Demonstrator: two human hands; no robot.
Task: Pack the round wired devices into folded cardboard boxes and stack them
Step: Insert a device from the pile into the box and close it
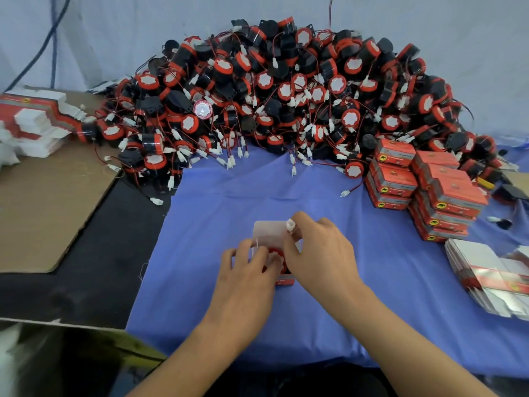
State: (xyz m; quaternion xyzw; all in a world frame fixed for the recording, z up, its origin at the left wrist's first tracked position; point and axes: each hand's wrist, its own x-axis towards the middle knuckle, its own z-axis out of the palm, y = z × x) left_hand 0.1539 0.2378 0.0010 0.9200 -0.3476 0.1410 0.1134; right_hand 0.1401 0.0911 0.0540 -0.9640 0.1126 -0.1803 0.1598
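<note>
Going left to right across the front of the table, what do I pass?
Brown cardboard sheet → left hand → right hand → stack of packed red boxes → flat unfolded boxes.

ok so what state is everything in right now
red and white cardboard box, lid flap open
round red and black wired device, sitting in the box
white wire plug, outside the box, pinched by right hand
left hand, gripping the box
packed red boxes, closed, stacked
flat box blanks, unfolded
loose device pile, unpacked
</note>
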